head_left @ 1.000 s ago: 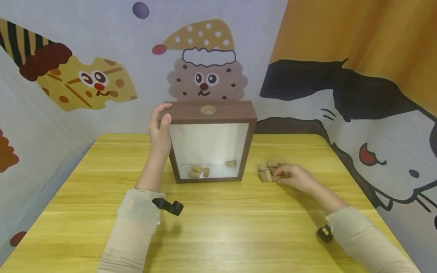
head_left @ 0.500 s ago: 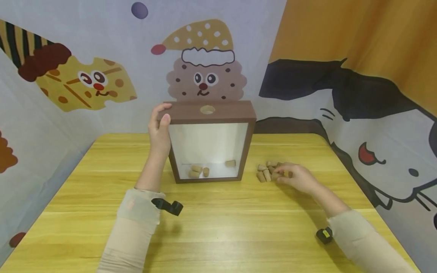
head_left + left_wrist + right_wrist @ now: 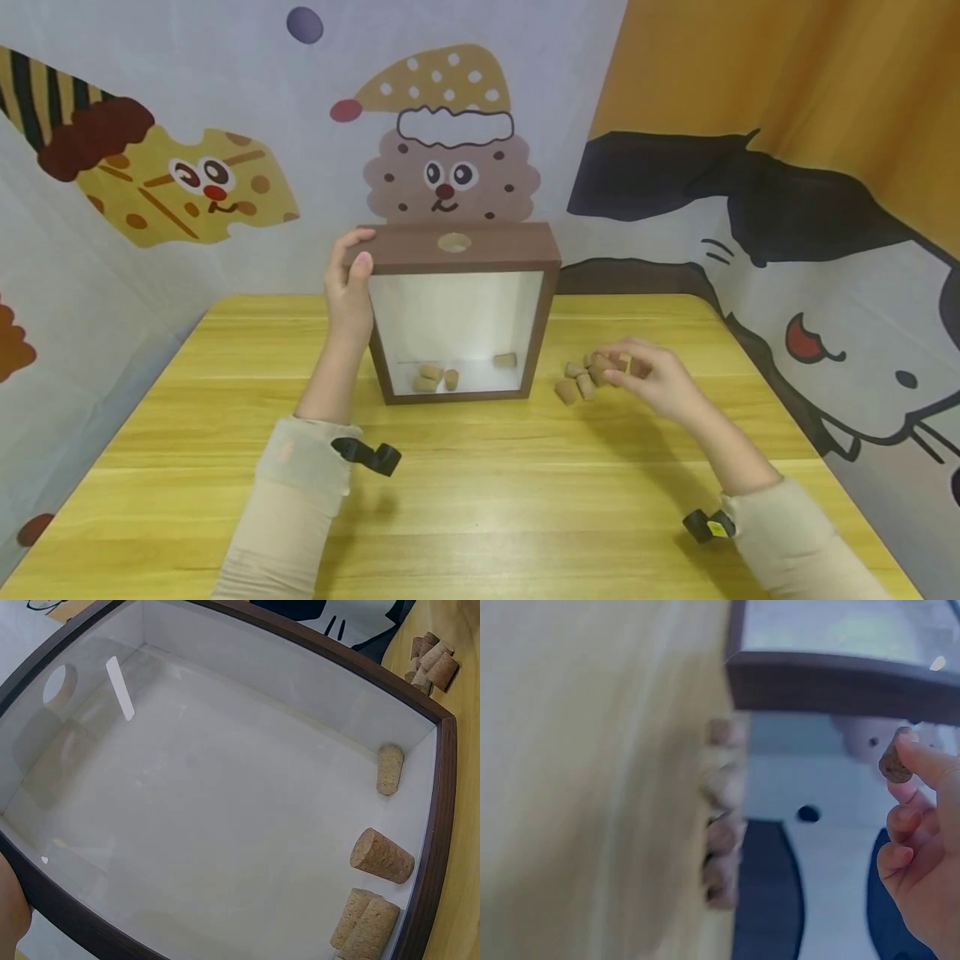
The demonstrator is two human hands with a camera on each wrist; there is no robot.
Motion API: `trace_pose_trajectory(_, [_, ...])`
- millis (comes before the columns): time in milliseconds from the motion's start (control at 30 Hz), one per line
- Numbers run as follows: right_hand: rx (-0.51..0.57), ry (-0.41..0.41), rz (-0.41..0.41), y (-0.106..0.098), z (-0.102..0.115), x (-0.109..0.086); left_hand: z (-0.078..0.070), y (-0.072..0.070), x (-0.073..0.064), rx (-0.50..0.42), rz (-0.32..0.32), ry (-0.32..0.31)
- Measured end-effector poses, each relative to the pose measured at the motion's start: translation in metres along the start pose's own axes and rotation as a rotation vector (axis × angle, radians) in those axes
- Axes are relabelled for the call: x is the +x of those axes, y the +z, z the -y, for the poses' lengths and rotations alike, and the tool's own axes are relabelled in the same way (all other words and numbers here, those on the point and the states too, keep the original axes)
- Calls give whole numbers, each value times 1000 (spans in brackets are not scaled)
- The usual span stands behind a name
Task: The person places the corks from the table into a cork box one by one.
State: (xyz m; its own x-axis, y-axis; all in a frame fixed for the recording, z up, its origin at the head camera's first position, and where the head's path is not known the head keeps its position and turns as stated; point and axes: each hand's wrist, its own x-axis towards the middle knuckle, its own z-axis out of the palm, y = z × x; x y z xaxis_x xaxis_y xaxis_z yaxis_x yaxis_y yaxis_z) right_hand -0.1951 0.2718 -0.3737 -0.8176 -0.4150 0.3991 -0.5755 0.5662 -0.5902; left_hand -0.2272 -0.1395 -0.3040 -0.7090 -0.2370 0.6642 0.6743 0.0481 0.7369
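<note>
A brown-framed box (image 3: 510,242) with a see-through front stands upright on the table, a round hole (image 3: 454,242) in its top. My left hand (image 3: 349,300) grips its upper left corner, thumb at the front edge and fingers over the top. Inside, several corks lie at the bottom; one cork (image 3: 382,856) is large in the left wrist view. My right hand (image 3: 663,379) pinches a cork (image 3: 895,761) between thumb and fingertips, raised off the table in the right wrist view. Below and left of that hand lies a small pile of corks (image 3: 567,391).
The yellow wood-grain table (image 3: 480,492) carries the box near its back edge. Behind it hangs a cloth (image 3: 558,50) printed with cartoon figures. Black wrist cameras sit on both sleeves.
My right hand has lifted a cork from the pile, rising slightly and turning. A few corks in the pile have shifted. My left hand stays on the box.
</note>
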Motion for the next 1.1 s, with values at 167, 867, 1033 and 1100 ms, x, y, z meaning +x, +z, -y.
trace_pose_trajectory(167, [47, -66, -56, 0, 29, 8, -22, 4, -5, 9, 5, -15])
trace_pose_trajectory(867, [240, -323, -232, -1, 142, 79, -22, 5, -4, 1, 1, -5])
trace_pose_trajectory(1033, [272, -300, -235, -1, 160, 103, 0, 0, 0, 9, -1, -17])
trace_pose_trajectory(1100, [278, -287, -226, 0, 165, 112, 6, -2, 1, 18, -7, -21])
